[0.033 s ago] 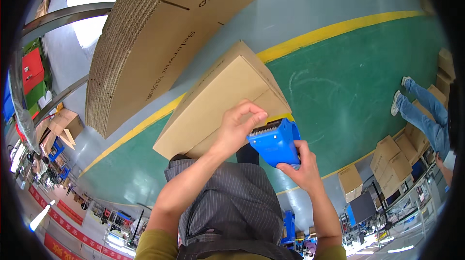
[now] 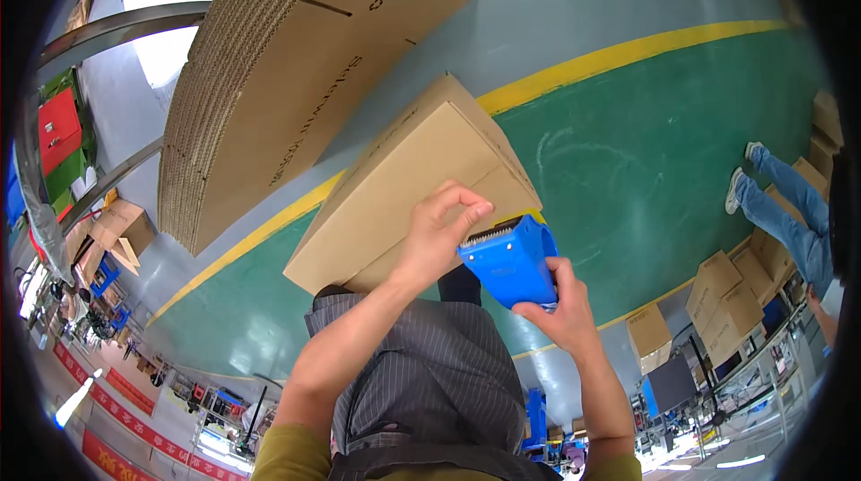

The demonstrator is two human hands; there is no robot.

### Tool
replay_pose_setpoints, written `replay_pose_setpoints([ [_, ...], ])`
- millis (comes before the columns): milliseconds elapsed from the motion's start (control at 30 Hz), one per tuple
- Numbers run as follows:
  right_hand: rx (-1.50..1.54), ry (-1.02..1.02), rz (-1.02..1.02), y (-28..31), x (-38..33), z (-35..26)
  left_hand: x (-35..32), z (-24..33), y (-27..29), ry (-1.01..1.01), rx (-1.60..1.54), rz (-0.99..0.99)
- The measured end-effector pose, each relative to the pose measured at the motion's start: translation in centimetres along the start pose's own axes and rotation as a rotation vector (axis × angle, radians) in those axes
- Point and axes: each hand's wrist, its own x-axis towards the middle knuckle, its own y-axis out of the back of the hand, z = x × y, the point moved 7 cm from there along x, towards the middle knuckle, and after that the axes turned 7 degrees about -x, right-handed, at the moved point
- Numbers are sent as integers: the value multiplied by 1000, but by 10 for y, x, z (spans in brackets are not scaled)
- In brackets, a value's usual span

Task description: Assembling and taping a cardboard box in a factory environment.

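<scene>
A blue tape dispenser (image 2: pixel 509 264) with a toothed metal edge is held in my right hand (image 2: pixel 565 306), its fingers and thumb wrapped round the lower right side. Just left of the teeth, my left hand (image 2: pixel 439 228) is closed in a pinch of thumb and forefinger. Whatever lies between those fingertips is too small to make out. Both hands are above the near part of a closed brown cardboard box (image 2: pixel 404 185), which stands tilted in view in front of my legs. A seam runs along the box's top face.
A thick stack of flattened cardboard boxes (image 2: pixel 269 95) leans at the upper left, beside a metal frame (image 2: pixel 126 24). A yellow line (image 2: pixel 628 55) crosses the green floor (image 2: pixel 664 140). At the right stand more cardboard boxes (image 2: pixel 722 306) and a person in jeans (image 2: pixel 794 203).
</scene>
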Motion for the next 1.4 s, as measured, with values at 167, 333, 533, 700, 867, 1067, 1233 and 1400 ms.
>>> replay_pose_setpoints([
  [167, -158, -16, 19, 5, 15, 5, 66, -9, 92, -115, -41, 424],
  [333, -85, -96, -18, -7, 55, -5, 132, -35, 135, 2, -67, 344],
  [533, 22, -67, -13, -13, 93, -19, 165, -58, 137, 191, -137, 204],
  [700, 65, -104, -20, -14, 97, -19, 169, -73, 141, 208, -89, 186],
  [867, 54, -124, -32, -11, 98, -18, 172, -80, 133, 225, -35, 198],
  [1067, 38, -132, -15, -12, 96, -19, 177, -108, 109, 222, 86, 7],
  [1233, 25, -128, -1, -11, 90, -16, 163, -110, 119, 279, 662, 338],
  [1400, 10, -176, 14, -9, 80, -2, 143, -52, 73, 77, 332, -235],
])
